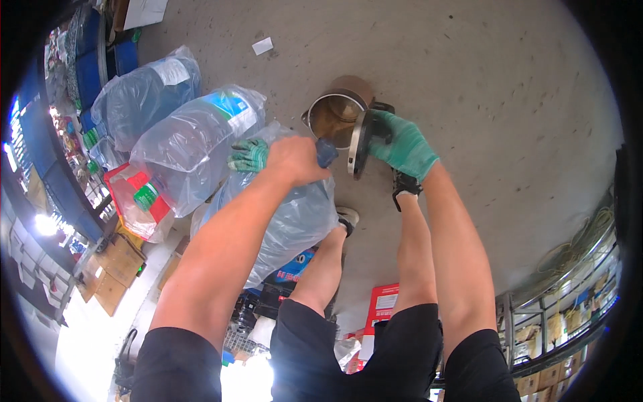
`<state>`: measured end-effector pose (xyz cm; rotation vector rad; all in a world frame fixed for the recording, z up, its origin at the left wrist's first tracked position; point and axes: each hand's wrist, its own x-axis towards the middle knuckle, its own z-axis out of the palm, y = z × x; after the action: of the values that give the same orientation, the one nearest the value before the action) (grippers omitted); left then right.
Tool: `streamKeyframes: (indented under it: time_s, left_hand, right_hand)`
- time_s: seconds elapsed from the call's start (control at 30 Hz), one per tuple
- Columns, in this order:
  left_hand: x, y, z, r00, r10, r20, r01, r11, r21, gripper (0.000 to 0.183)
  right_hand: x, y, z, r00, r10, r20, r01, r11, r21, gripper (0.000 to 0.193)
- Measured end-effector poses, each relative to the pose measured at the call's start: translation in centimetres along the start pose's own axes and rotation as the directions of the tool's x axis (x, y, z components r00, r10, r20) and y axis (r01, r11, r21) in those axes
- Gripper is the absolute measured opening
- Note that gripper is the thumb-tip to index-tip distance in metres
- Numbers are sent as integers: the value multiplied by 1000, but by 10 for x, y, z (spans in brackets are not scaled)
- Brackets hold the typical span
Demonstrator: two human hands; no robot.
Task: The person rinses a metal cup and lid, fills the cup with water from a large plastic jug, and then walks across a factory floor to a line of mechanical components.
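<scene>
Holding a dark disc with a silver edge, the right hand, in a green glove, has its fingers bent in against the disc's back; some fingertips are hidden, so I cannot tell how far they wrap round. The disc stands on edge just beside the mouth of a brownish metal kettle, which is over the floor ahead of the person, its mouth turned toward the body and its spout to the left. A black handle shows beyond the right hand, on the kettle's right side; whether the fingers touch it cannot be told. The bare left hand is curled closed round a dark blue thing, one end of which sticks out toward the kettle; its kind is unclear. Under the left forearm is a big clear jug, and a green glove shows just left of the left hand. Two more clear jugs lie farther left, with green caps near a red packet. A white scrap lies on the floor beyond the kettle, and a red box is between the person's legs.
</scene>
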<state>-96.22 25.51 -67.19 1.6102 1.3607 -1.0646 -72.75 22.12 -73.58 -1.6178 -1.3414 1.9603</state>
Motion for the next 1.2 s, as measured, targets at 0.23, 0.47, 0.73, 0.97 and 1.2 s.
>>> streamKeyframes:
  time_s: [0.23,0.47,0.73,0.97,1.2]
  left_hand:
    - [23,10,-12,988,-76,137,70,996,50,47]
    - [34,22,-23,962,-152,227,156,988,2,55]
    - [48,13,-25,923,-209,324,203,978,52,59]
    - [46,5,-21,910,-213,356,198,977,78,59]
    - [49,10,-31,890,-199,410,151,977,148,61]
  right_hand:
    - [-4,-7,-4,1000,4,16,-5,999,50,64]
    - [-1,-4,-11,998,-11,63,5,995,98,65]
    - [0,2,-7,998,-20,59,11,990,138,67]
    - [2,6,-10,997,-43,72,33,991,130,68]
    - [3,9,-8,997,-46,66,33,981,193,67]
